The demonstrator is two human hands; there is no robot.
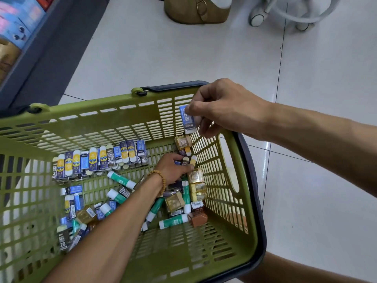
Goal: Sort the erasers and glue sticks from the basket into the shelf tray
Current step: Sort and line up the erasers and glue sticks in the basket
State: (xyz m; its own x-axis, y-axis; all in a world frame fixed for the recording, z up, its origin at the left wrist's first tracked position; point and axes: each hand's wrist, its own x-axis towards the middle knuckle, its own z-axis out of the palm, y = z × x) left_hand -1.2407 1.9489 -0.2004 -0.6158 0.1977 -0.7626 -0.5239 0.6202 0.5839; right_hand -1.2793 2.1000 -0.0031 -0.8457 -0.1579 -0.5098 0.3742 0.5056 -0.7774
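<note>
A green slatted basket stands on the floor below me. Inside, several sleeved erasers are lined up along the far wall, while green-and-white glue sticks, clear yellow boxes and more erasers lie loose on the bottom. My right hand pinches a blue eraser above the basket's far right corner. My left hand, a bead bracelet on its wrist, reaches down into the right side of the pile, its fingers curled around small erasers there. No shelf tray is in view.
A dark shelf base with blue and pink boxed goods runs along the left. On the white tiled floor at the top stand someone's tan shoe and a white wheeled stand.
</note>
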